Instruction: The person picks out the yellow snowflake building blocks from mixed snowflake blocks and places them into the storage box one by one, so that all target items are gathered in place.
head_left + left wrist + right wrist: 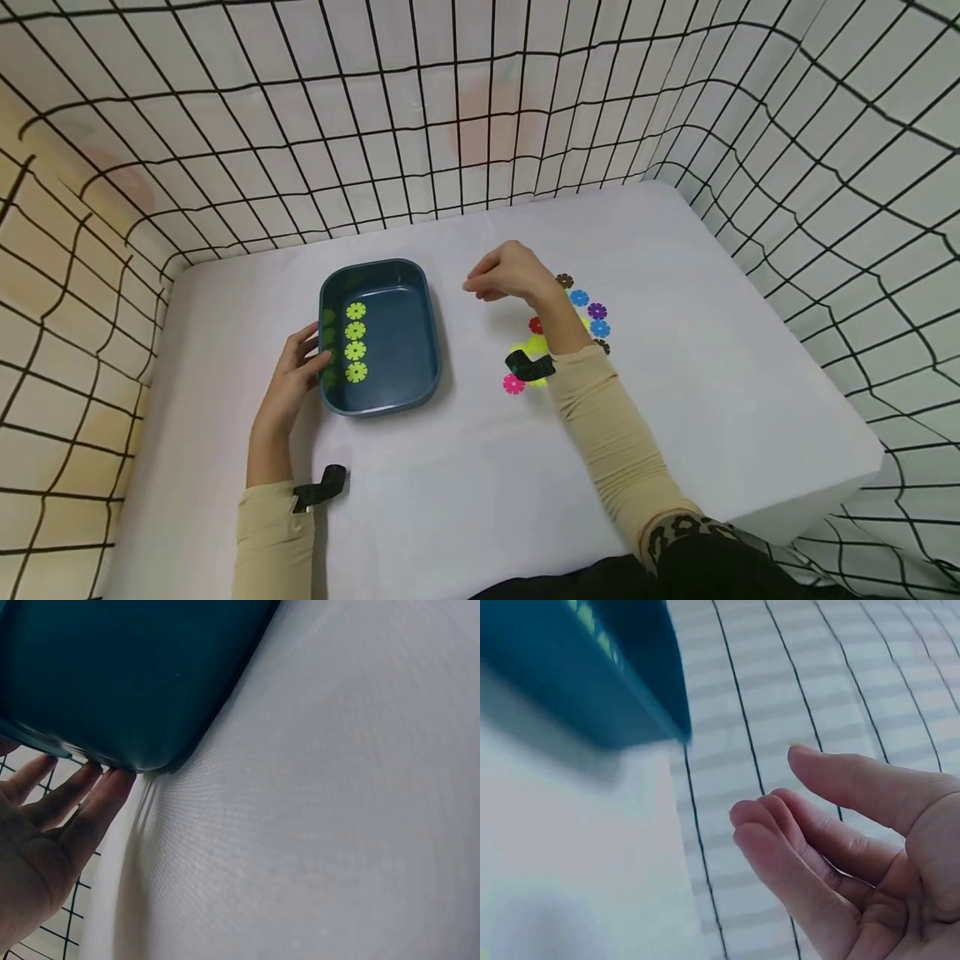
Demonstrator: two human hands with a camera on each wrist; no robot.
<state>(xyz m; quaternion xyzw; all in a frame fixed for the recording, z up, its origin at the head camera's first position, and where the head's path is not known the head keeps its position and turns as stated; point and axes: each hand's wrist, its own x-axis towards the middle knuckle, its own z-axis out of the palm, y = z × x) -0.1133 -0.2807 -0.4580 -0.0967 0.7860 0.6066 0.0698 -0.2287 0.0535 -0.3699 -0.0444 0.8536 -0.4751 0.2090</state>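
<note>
Tray: one, dark blue, flat and open side up on the left part of the white surface (465, 475); tray (397, 350) long axis runs near to far, far end leaning slightly left.
Discs in tray: four yellow-green discs (355, 331), notched edges, lying flat in one row by the tray's left wall; row runs near to far, roughly along the tray's long axis.
Left hand: left hand (294, 367) at the tray's left side, thumb over the rim, fingers against the outer wall, so the wall is clamped between them.
Right hand: right hand (510, 271) above the surface, right of the tray and apart from it; thumb apart from the loosely bent fingers, nothing seen between them.
Loose discs: cluster on the surface, right of the tray, partly under the right forearm in view.
Loose disc count, visible: two brown discs (564, 281), two blue discs (579, 297), one purple disc (597, 311), one red disc (536, 325), one pink disc (513, 383) at the near left end; several yellow-green ones overlap or are hidden, cannot count.
Wrist devices: two, black, one per wrist.
Sleeves: two, beige.
Mesh: black wire mesh (455, 129) along the far, left and right sides.
</note>
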